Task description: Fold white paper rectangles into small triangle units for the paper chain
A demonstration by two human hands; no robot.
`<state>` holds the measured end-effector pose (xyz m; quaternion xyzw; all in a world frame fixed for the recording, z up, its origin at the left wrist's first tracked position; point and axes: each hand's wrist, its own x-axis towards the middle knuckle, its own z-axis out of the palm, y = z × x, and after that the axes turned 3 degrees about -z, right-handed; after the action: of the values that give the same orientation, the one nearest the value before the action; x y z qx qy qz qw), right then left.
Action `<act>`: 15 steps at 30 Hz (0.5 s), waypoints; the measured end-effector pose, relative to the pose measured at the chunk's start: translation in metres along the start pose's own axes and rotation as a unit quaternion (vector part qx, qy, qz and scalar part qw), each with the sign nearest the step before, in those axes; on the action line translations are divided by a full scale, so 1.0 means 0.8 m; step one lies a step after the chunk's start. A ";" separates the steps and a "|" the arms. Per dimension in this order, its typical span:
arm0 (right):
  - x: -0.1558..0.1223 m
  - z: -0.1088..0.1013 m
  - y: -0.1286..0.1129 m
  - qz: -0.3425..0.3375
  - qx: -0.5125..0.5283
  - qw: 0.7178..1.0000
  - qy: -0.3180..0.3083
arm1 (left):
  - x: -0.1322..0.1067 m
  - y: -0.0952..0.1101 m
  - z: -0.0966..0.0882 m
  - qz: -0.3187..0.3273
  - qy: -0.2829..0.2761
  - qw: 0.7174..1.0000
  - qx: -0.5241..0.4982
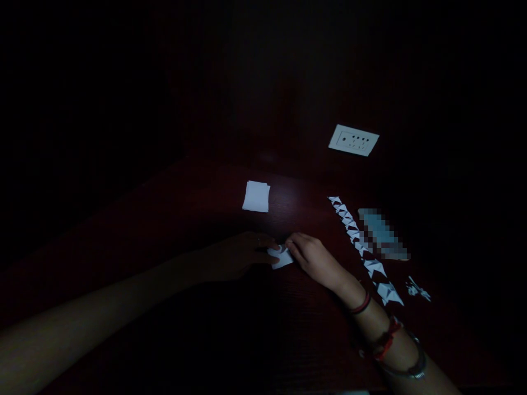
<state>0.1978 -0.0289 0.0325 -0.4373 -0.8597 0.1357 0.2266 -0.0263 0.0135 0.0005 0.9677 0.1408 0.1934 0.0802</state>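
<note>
A small white sheet of paper [283,260] lies on the dark red table between my hands, one part of it raised or folded over. My left hand [241,255] reaches in from the left, thumb and fingers spread and their tips resting on the paper's left side. At the paper's upper right edge, my right hand [310,255] has its fingers curled and closed on it. The right fingertips are partly hidden. Bracelets circle the right wrist and forearm.
A stack of white paper squares [256,196] lies beyond my hands. To the right runs a row of folded white paper pieces [351,229], beside a blurred phone-like object [382,233] and a small crumpled white bit [418,289]. A white socket plate [354,140] sits behind.
</note>
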 end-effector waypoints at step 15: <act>-0.003 -0.010 0.017 0.009 0.213 0.975 -0.061 | 0.006 0.006 -0.008 0.014 -0.014 0.999 0.027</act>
<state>0.2121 -0.0226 0.0326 -0.3774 -0.8193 0.3442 0.2605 -0.0233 0.0108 0.0093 0.9740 0.1316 0.1766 0.0536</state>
